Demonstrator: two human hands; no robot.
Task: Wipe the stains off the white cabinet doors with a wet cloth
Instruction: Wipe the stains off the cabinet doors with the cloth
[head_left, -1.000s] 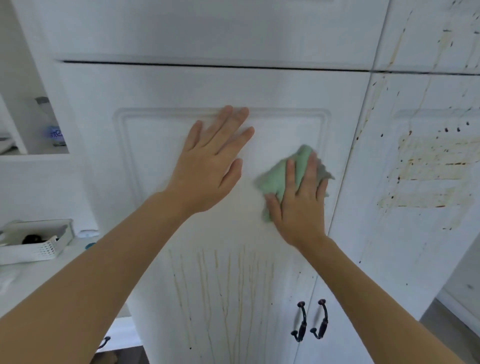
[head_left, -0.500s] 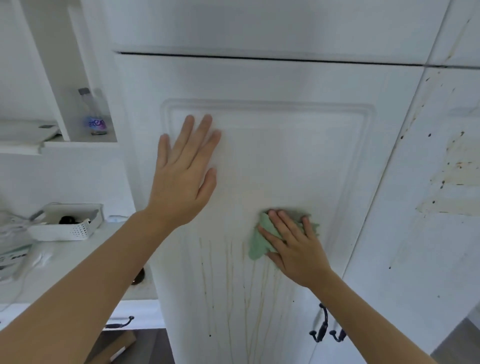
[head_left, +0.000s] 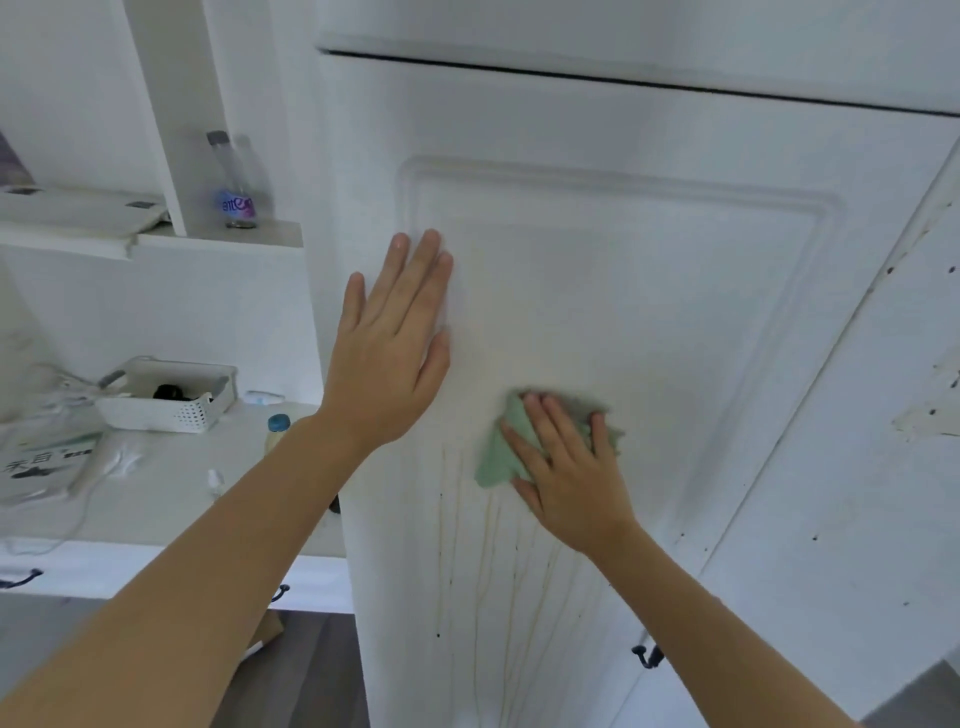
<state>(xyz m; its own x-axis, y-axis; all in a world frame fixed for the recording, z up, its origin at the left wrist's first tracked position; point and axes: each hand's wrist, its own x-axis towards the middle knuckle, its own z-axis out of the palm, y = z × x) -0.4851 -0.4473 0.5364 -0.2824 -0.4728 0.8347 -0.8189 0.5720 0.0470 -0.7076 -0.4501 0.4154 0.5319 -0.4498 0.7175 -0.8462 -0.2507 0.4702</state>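
1. Here, the left hand (head_left: 387, 358) lies flat with straight fingers on the cabinet door (head_left: 649, 291), likely bracing it.
2. At its four o'clock, the right hand (head_left: 566, 467) presses the cloth (head_left: 498, 457) with loosely spread fingers, just above the drip stains (head_left: 493, 571).

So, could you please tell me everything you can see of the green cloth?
The green cloth is pale mint, soft and crumpled into a loose wad. The right hand presses it flat-fingered against the white cabinet door, covering its middle; its edges show left of and above the fingers. It sits just above the yellowish drip streaks.
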